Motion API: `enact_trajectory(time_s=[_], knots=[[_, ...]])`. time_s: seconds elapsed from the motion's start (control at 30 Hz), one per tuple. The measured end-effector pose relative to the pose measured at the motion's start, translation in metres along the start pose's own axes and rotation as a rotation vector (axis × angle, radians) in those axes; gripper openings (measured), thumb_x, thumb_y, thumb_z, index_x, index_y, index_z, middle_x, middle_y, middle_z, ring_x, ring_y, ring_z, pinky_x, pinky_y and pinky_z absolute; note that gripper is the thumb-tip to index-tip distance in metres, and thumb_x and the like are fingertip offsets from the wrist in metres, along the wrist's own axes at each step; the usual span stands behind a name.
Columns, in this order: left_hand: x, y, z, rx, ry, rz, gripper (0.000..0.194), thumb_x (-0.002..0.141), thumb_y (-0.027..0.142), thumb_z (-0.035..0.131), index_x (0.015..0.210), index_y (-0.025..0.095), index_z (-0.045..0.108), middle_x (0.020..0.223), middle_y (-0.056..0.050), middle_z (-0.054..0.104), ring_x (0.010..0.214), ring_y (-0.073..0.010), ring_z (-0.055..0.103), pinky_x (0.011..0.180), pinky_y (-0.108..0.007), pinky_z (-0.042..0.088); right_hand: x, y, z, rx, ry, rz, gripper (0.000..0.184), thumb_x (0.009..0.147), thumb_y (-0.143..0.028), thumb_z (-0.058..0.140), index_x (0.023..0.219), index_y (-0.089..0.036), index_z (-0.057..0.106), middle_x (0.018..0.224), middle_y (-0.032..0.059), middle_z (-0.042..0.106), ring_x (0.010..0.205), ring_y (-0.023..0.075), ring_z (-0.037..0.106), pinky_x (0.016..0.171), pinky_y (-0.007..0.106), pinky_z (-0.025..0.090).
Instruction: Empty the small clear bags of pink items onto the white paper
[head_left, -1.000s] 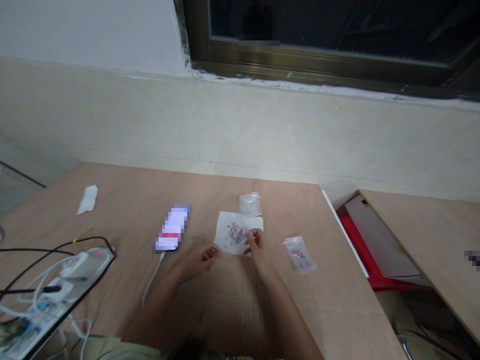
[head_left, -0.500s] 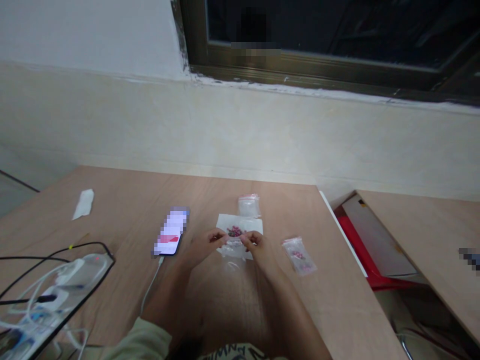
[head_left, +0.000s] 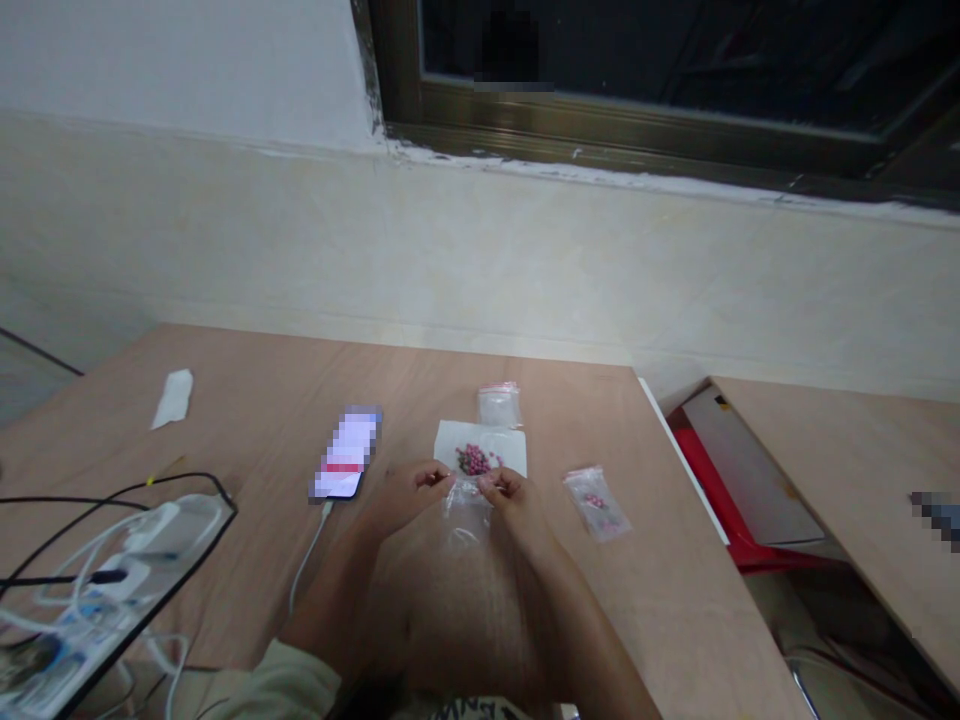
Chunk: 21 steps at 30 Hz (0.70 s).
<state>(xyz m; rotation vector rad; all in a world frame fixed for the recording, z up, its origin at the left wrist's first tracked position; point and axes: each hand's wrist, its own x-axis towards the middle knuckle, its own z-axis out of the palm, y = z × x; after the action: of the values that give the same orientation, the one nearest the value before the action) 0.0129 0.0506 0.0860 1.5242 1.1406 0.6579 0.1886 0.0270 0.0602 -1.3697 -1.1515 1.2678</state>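
Between my two hands is a clear plastic bag (head_left: 466, 515), its top edge pinched at both corners. My left hand (head_left: 416, 492) has thumb and fingers closed on the left corner. The right corner is gripped by my right hand (head_left: 513, 496) in the same way. Just beyond the bag, a pile of small pink and dark beads (head_left: 474, 460) lies on a white sheet of paper (head_left: 448, 436). Whether the bag holds anything is hard to see; it looks empty.
Behind the paper lies a stack of clear zip bags (head_left: 499, 405). Another zip bag with pink beads (head_left: 597, 502) rests to the right. At left are a charging phone (head_left: 346, 455), a white paper scrap (head_left: 173, 398) and a power strip (head_left: 150, 565) with tangled cables.
More of the bead pile shows beyond the bag, and the bag's top edge sits lower and nearer to me. Both hands keep their pinch. The whole view has shifted slightly.
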Motion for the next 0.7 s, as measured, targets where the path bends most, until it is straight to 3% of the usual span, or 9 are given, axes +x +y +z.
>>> enact_trajectory(time_s=[0.13, 0.33, 0.53, 0.7], knots=[[-0.004, 0.003, 0.009, 0.049, -0.016, 0.038, 0.024, 0.076, 0.036, 0.049, 0.074, 0.017, 0.063, 0.069, -0.001, 0.06, 0.067, -0.0155, 0.053, 0.061, -0.024, 0.041, -0.007, -0.003, 0.003, -0.031, 0.055, -0.072, 0.025, 0.067, -0.041, 0.059, 0.06, -0.018, 0.055, 0.059, -0.0002, 0.057, 0.06, 0.0141, 0.049, 0.059, 0.025, 0.038], [-0.002, 0.009, 0.016, 0.162, 0.022, 0.096, 0.025, 0.077, 0.035, 0.047, 0.072, 0.016, 0.063, 0.07, -0.001, 0.061, 0.07, -0.0148, 0.053, 0.065, -0.024, 0.041, -0.008, 0.0, 0.005, 0.003, -0.028, -0.077, 0.025, 0.067, -0.042, 0.06, 0.067, -0.017, 0.061, 0.064, 0.0003, 0.059, 0.061, 0.0133, 0.05, 0.057, 0.024, 0.038], [0.003, 0.006, 0.009, 0.1, 0.014, 0.03, 0.025, 0.077, 0.037, 0.047, 0.073, 0.016, 0.061, 0.07, -0.001, 0.061, 0.069, -0.0151, 0.054, 0.064, -0.024, 0.041, 0.004, 0.0, 0.001, 0.113, 0.049, -0.022, 0.025, 0.062, -0.04, 0.066, 0.059, -0.017, 0.057, 0.057, -0.001, 0.056, 0.057, 0.0126, 0.048, 0.057, 0.024, 0.036], [0.013, 0.004, -0.002, -0.034, 0.063, -0.001, 0.024, 0.073, 0.037, 0.051, 0.064, 0.016, 0.059, 0.064, 0.001, 0.058, 0.066, -0.0147, 0.053, 0.062, -0.023, 0.04, 0.01, -0.002, 0.0, 0.072, -0.044, 0.022, 0.03, 0.064, -0.046, 0.063, 0.066, -0.016, 0.06, 0.062, 0.0005, 0.059, 0.058, 0.0127, 0.048, 0.058, 0.025, 0.036]])
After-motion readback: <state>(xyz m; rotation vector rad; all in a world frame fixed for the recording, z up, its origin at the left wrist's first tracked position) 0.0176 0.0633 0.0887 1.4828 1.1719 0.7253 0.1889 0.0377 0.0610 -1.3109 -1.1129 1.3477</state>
